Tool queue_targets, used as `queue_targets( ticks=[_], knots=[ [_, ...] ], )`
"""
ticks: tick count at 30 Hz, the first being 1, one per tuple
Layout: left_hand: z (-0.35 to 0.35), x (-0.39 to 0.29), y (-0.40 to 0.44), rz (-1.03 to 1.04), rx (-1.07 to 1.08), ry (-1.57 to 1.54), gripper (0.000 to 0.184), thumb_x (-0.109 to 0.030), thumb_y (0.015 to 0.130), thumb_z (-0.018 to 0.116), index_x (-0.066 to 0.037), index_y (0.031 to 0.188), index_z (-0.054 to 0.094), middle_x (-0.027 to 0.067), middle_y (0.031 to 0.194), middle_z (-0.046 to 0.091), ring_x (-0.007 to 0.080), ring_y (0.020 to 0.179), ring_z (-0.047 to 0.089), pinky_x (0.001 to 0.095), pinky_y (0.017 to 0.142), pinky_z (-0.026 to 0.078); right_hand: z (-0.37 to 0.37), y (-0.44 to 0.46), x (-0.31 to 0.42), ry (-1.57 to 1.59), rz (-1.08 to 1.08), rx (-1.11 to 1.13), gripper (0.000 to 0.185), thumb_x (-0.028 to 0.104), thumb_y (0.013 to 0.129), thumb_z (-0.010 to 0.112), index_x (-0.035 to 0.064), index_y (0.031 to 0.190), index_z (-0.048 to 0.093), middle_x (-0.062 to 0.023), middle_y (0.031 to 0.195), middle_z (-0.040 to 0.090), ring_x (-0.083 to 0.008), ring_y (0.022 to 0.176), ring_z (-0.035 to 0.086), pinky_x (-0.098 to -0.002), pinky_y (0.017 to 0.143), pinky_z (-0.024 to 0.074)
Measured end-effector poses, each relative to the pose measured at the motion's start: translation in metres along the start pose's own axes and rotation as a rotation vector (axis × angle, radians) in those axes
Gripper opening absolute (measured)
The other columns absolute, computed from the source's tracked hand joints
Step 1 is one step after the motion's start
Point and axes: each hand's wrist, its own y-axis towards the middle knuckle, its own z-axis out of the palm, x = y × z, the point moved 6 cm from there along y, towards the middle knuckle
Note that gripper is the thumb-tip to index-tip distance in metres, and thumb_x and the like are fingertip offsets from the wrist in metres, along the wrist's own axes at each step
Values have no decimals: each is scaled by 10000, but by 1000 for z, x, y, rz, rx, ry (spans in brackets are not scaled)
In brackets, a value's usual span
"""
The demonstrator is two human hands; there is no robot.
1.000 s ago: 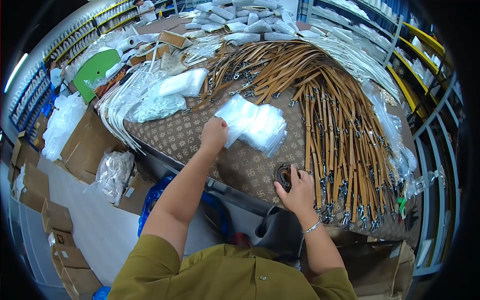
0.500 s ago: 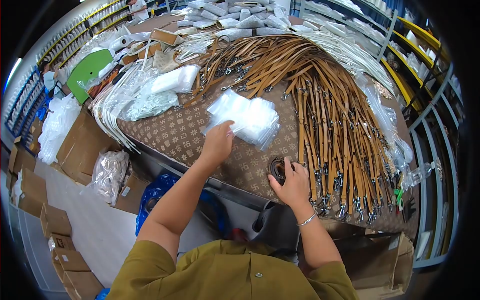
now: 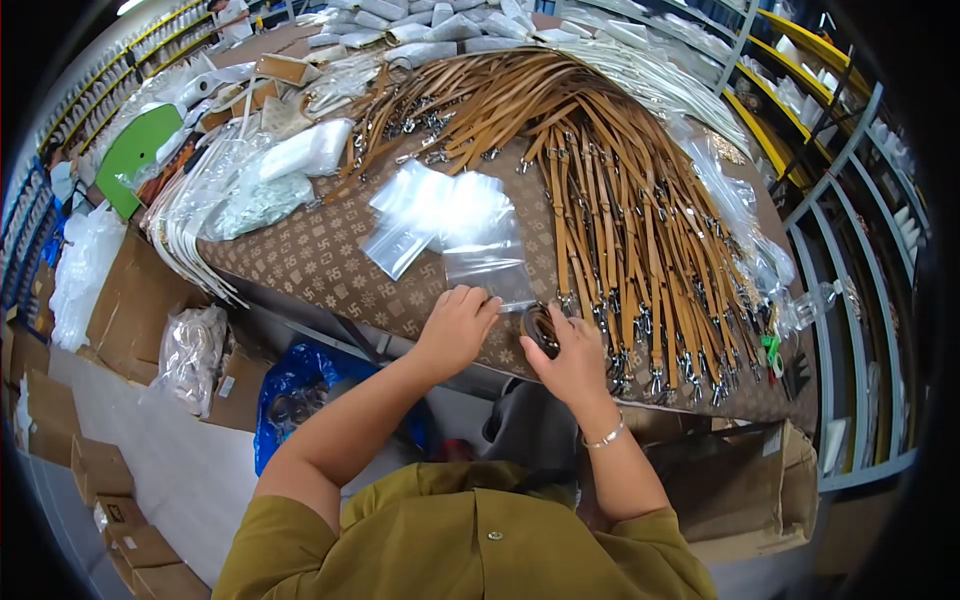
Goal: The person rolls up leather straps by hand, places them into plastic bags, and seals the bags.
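My left hand (image 3: 455,332) is at the table's near side, its fingers closed on the near edge of a clear plastic bag (image 3: 488,264). That bag lies flat and reaches back to a loose heap of similar clear bags (image 3: 425,203). Just to the right, my right hand (image 3: 577,362) curls around a coiled dark brown strap (image 3: 540,328), which looks like leather. Part of the coil is hidden by the fingers. The bag's near corner is close beside the coil; whether they touch I cannot tell.
Many tan straps with metal clips (image 3: 610,215) fan over the patterned table (image 3: 300,265). White straps (image 3: 180,235) and plastic packs (image 3: 308,150) lie at left, grey rolled pieces (image 3: 425,53) at back. An open carton (image 3: 745,490) stands below right; shelving (image 3: 850,330) flanks the table.
My left hand has come from the heap toward me and rightward, drawing one clear bag out beside the coil. My right hand stays around the coiled strap. The camera view has shifted slightly.
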Motion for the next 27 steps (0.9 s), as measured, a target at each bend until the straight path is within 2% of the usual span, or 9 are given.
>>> queue_targets(
  ticks=[2,6,10,13,14,16,20,24,27],
  knots=[
    [3,-2,-9,33,51,-21,190,-117,776,584,-53,952,609,95,856,536,271,863,512,353,741,427,-14,-20,-2,183,170,69,618,284,723,711,-13,1219,492,-162,891,638,-330,826,583,-388,777,460],
    [7,-4,-1,27,161,-80,120,-112,749,596,-50,845,628,103,827,560,291,817,540,359,715,443,5,-39,8,557,220,338,698,354,727,683,-1,1272,430,-224,898,630,-361,838,606,-395,745,473],
    [18,8,5,-280,213,-464,112,-145,745,608,-35,733,629,123,759,582,297,729,578,371,649,463,16,-30,19,518,333,462,704,266,731,697,39,1324,392,-198,1045,618,-328,931,618,-373,801,477],
    [36,12,4,-432,429,-577,219,-252,739,631,-42,679,645,156,697,613,286,635,604,385,573,469,17,-21,25,380,388,566,741,258,720,692,106,1360,351,-204,1043,614,-326,964,611,-367,809,475],
    [32,12,5,-352,317,-519,195,-233,721,627,-45,680,656,157,675,620,286,605,602,386,559,466,22,-22,27,399,319,506,749,245,717,682,128,1369,335,-206,1028,616,-336,958,610,-376,801,476],
    [34,13,3,-450,402,-493,139,-177,685,609,-47,695,658,164,653,616,284,579,599,391,550,464,27,-29,31,465,211,427,760,262,722,668,146,1379,302,-216,941,633,-402,875,601,-431,737,490],
    [44,16,9,-435,340,-501,81,-111,654,610,-39,625,589,149,644,589,333,629,570,401,563,447,30,-29,35,383,157,410,797,204,691,690,73,1372,297,-237,963,622,-399,878,603,-426,743,488],
    [39,14,8,-442,315,-584,100,-150,651,587,-53,643,610,180,650,591,374,671,587,448,603,469,23,-28,35,436,222,326,815,196,677,702,33,1363,294,-249,954,617,-400,865,603,-430,741,483],
    [39,11,8,-454,291,-553,87,-146,650,594,-59,643,592,172,661,593,365,685,587,442,611,467,29,-29,28,348,294,478,802,188,701,684,61,1378,273,-230,1096,586,-362,993,588,-396,822,470]
  ],
)
